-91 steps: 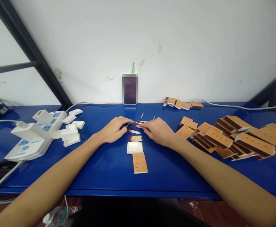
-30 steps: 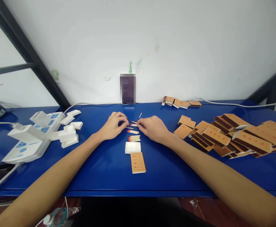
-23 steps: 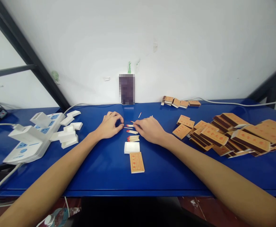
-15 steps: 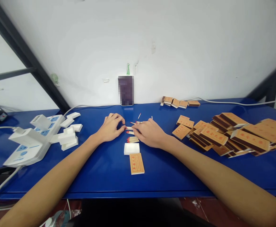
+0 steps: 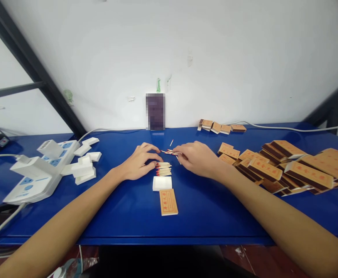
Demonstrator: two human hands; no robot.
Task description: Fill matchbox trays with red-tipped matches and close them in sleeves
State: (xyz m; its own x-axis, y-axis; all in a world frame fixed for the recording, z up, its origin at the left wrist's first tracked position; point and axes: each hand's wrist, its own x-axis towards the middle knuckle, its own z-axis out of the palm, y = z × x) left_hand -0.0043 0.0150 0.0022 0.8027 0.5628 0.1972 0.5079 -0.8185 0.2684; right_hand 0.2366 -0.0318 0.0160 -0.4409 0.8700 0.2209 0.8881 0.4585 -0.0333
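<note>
Red-tipped matches (image 5: 164, 170) lie in a row, heads to the left, in the middle of the table. My left hand (image 5: 141, 160) rests at their left side, fingers apart and curved, thumb tip by the match heads. More matches (image 5: 166, 151) lie crosswise just beyond the row. Over their right ends, my right hand (image 5: 198, 157) is closed, its fingertips pinching matches; how many is hidden. Nearer to me are a white matchbox tray (image 5: 162, 183) with its inside bare and an orange matchbox sleeve (image 5: 168, 202) touching or overlapping its edge. A single match (image 5: 171, 142) lies farther back.
Orange matchboxes (image 5: 308, 173) are heaped on the right, with several sleeves (image 5: 216, 127) by the wall. White trays (image 5: 83, 170) lie on the left beside a power strip (image 5: 46, 170) with plugged-in chargers. A dark blurred panel (image 5: 155, 112) stands against the wall.
My left hand has shifted slightly right and nearer to the row, its fingers spread more. My right hand has moved right, uncovering the row, which now looks fuller.
</note>
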